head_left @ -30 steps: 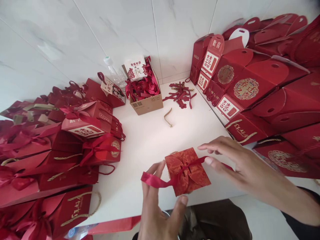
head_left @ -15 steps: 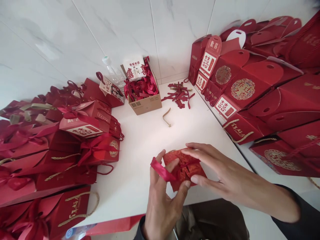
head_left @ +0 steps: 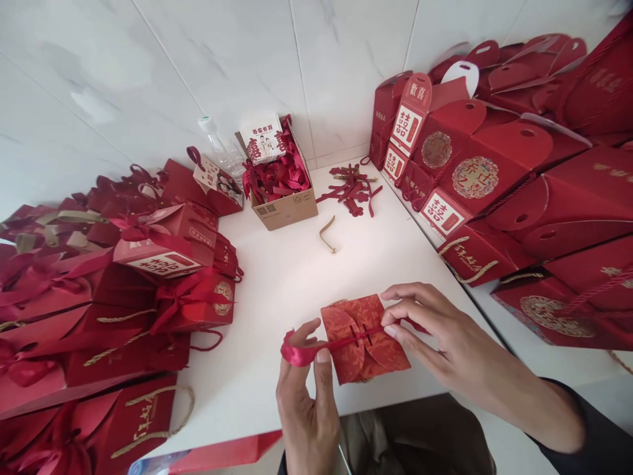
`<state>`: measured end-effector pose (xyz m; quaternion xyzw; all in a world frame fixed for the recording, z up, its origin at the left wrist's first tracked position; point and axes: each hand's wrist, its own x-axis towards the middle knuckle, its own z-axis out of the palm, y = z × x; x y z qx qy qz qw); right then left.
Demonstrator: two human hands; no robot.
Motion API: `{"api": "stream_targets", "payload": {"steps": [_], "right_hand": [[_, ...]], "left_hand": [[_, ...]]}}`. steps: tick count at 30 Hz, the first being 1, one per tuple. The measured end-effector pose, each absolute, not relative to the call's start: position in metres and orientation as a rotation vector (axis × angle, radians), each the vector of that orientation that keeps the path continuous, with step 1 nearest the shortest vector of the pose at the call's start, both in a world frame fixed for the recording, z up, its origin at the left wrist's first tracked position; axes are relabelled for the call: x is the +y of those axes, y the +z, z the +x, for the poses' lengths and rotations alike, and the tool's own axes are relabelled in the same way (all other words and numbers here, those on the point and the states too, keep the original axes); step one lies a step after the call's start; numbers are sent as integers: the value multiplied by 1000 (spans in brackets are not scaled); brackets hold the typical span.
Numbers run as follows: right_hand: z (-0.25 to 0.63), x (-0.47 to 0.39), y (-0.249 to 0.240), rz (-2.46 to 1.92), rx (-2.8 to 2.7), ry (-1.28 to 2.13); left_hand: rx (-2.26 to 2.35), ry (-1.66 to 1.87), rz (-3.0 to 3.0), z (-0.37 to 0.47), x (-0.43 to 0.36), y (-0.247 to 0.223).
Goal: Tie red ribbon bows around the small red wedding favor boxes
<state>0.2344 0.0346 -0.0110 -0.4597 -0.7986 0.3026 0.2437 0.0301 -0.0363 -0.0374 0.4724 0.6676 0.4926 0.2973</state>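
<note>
A small red patterned box rests near the front edge of the white table, its curved flaps folded over the top. Dark red ribbon runs through two slots in the middle of those flaps. My left hand, at the box's left, pinches one ribbon end between thumb and fingers, with a loop curling over the index finger. At the right corner, my right hand pinches the other ribbon end, which trails behind the fingers.
Behind stands a cardboard box of red ribbons, beside a pile of dark red strips and a thin gold tie. Red gift boxes crowd the left and right. A clear bottle stands by the wall.
Both hands have moved apart from the box top, left hand leftward and right hand slightly right. The ribbon is now stretched between them, and more of the box top shows.
</note>
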Motion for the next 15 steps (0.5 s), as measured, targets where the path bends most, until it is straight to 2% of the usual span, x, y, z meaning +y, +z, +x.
{"api": "stream_targets", "payload": {"steps": [5, 9, 11, 15], "right_hand": [[244, 28, -8, -1430, -2004, 830], [254, 19, -9, -1644, -1894, 1223], [254, 20, -10, -1641, -1904, 1327], [245, 28, -6, -1576, -1870, 1090]], "left_hand": [[1757, 1351, 932, 25, -42, -36], [1544, 1538, 774, 12, -41, -34], [1481, 1518, 782, 10, -36, -27], [1498, 1243, 988, 13, -21, -1]]}}
